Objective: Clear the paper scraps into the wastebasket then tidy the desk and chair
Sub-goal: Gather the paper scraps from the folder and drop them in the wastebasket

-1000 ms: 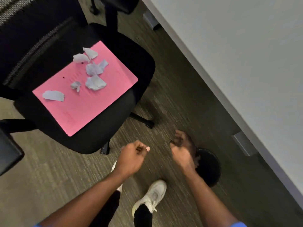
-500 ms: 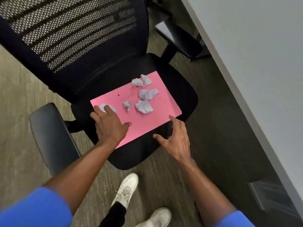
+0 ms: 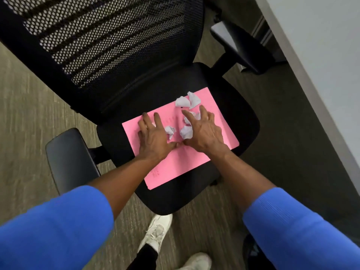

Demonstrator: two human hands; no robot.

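Paper scraps (image 3: pixel 186 131) sit on the pink sheet (image 3: pixel 175 166) on the chair seat (image 3: pixel 241 121), some under my fingers. My left hand (image 3: pixel 153 136) and right hand (image 3: pixel 203 131) lie flat and spread on the sheet, holding nothing. Best to rake the scraps together toward the sheet's middle, then scoop without sliding the sheet. Scraps are small, whitish, crumpled, light; two lie at the sheet's far corner.
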